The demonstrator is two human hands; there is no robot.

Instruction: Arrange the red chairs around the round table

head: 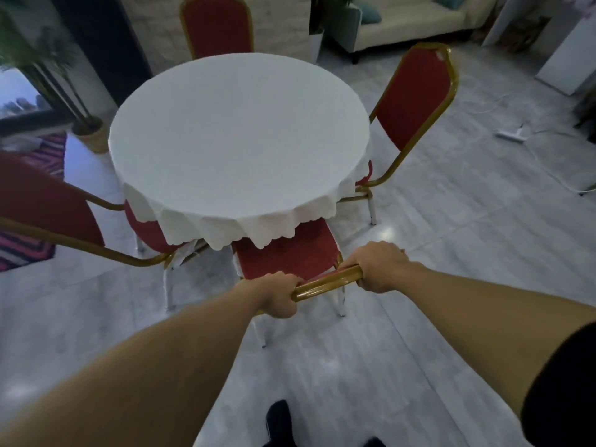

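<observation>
A round table [238, 130] under a white scalloped cloth stands in the middle of the view. Directly below me is a red chair [290, 254] with a gold frame, its seat partly under the cloth's near edge. My left hand [277, 295] and my right hand [380, 267] each grip the gold top rail of its back. A second red chair [416, 98] stands at the table's right, a third [219, 24] at the far side. At the left, a fourth chair [42, 204] has its seat tucked under the cloth.
A potted palm [90, 130] stands left of the table beside a striped rug [38, 156]. A white power strip [512, 135] and its cable lie on the pale floor at the right. A cream sofa [406, 24] fills the far right. My feet show at the bottom.
</observation>
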